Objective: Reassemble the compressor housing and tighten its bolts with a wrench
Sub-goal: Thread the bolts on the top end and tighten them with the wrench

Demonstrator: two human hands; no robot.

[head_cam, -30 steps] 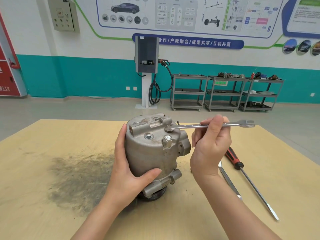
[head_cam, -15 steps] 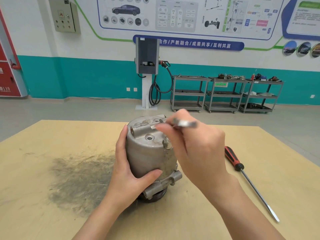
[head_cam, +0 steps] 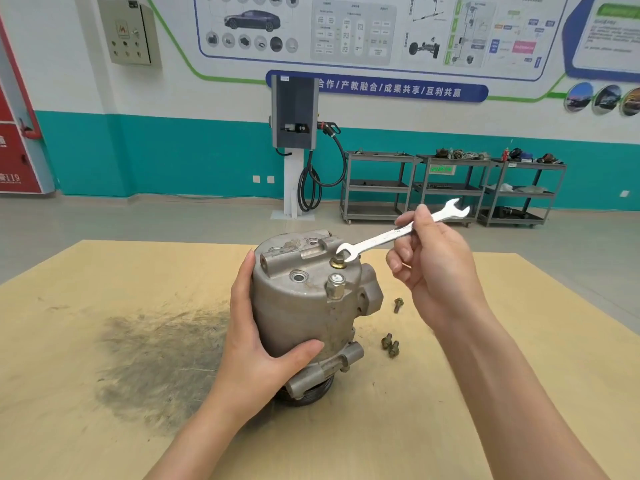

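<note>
The grey metal compressor [head_cam: 298, 306] stands upright on the wooden table [head_cam: 519, 341], pulley end down. My left hand [head_cam: 256, 348] grips its left side, thumb across the front. My right hand [head_cam: 433, 268] pinches the shaft of a silver open-ended wrench [head_cam: 384, 237]. The wrench's near jaw sits on a brass-coloured bolt [head_cam: 337, 262] at the top rim of the housing. A larger silver hex fitting [head_cam: 335, 285] sticks up in front of that bolt. Three loose bolts lie on the table to the right: one [head_cam: 398, 304] alone, two [head_cam: 390, 344] close together.
A dark greasy smear [head_cam: 156, 358] covers the table left of the compressor. Beyond the table's far edge is open floor, with a charging post [head_cam: 294, 147] and several grey shelf carts [head_cam: 450, 188] against the teal wall.
My right hand has swung the wrench back from over the compressor top to the right, handle now pointing up-right. Loose bolts on the table have come into view. My left hand kept its grip.
</note>
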